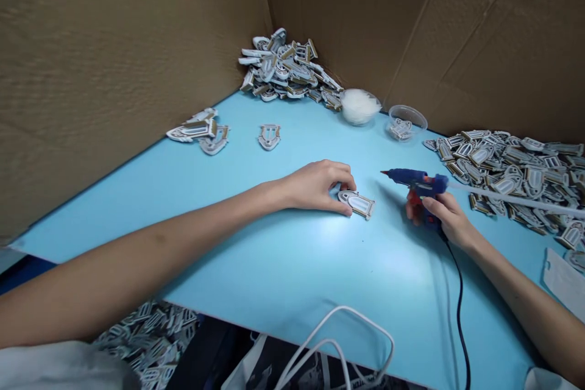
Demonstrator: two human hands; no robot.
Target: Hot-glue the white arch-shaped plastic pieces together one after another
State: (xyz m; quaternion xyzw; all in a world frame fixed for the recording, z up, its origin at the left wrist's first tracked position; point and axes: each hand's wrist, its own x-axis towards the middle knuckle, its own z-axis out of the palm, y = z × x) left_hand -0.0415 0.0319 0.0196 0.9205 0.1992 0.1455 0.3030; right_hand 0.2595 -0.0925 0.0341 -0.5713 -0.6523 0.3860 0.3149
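Observation:
My left hand [322, 187] rests on the blue table with thumb and fingers closed around one end of a small white frame-shaped piece [359, 203] with gold edging, which lies on the tabletop. In my right hand [445, 216] is a dark blue glue gun [418, 181], gripped by its handle. Its nozzle points left, above the table and apart from the piece. A long translucent glue stick [516, 198] sticks out of the gun's rear, and a black cord [460, 323] runs down from its handle.
Similar pieces are heaped at the back [283, 70], at right [516, 167] and at left [196, 129]; a single piece [269, 136] lies apart. Two clear bowls stand behind, one with white material [360, 106], one with pieces [406, 111]. Cardboard walls [137, 30] enclose the table. A white cable [356, 312] loops at the front.

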